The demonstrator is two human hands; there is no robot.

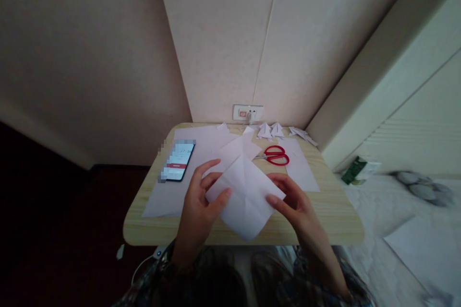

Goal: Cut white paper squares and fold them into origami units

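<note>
A square sheet of white paper (247, 201) with crossing crease lines is held up over the near part of the table, one corner pointing toward me. My left hand (205, 196) grips its left corner, thumb on top and fingers behind. At the right corner, my right hand (291, 199) pinches the paper between thumb and fingers. Just beyond it lie more white paper pieces (232, 147), partly covered by the held sheet. Red-handled scissors (276, 155) rest behind my right hand, their blades pointing left and partly hidden.
A phone (178, 160) with a lit screen lies on the table (324, 230) at the left, over a large paper sheet (162, 201). Folded paper shapes (271, 130) line the back edge. A wall socket (248, 112) sits behind. Another sheet (428, 249) is on the bed at right.
</note>
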